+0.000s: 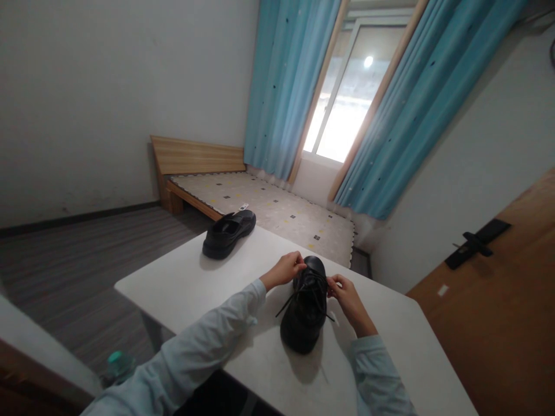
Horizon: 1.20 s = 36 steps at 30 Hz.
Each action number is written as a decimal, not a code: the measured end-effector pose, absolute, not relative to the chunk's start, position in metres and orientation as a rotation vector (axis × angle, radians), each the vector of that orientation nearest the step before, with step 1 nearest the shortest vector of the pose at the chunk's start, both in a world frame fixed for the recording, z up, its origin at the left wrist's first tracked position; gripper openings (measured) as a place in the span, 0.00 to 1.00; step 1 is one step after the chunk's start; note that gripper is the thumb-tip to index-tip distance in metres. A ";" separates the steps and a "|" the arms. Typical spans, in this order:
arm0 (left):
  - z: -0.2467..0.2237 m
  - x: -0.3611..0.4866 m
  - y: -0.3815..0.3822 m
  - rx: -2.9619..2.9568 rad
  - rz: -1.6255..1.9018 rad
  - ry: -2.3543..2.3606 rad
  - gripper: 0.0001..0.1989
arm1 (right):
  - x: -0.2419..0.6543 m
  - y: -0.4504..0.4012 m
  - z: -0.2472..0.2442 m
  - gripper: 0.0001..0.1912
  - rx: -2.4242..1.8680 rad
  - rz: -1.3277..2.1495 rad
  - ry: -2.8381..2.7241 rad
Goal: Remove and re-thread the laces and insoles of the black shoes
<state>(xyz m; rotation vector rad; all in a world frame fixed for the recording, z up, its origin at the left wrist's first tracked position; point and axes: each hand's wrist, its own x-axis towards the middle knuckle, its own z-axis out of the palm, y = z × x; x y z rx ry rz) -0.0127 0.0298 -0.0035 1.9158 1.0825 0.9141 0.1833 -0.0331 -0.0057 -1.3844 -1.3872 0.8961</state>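
Observation:
A black lace-up shoe (304, 320) stands on the white table (173, 283), its toe pointing away from me and its laces hanging at both sides. My left hand (286, 269) is closed at the upper left of the shoe, fingertips pinched beside the toe end. On the right side, my right hand (344, 289) is also closed, its fingertips against the shoe near the laces. What either hand pinches is too small to make out. Another black shoe (229, 233) rests on the table's far left part, apart from both hands.
Beyond the table lies a low bed with a patterned mattress (277, 208). Blue curtains (290, 86) hang by the window. A wooden door (503, 300) is at the right. A bottle with a green cap (116, 359) is at the lower left.

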 end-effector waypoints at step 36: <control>0.008 -0.009 0.016 1.559 0.928 0.770 0.08 | 0.165 -0.042 0.005 0.18 -1.127 1.131 -1.120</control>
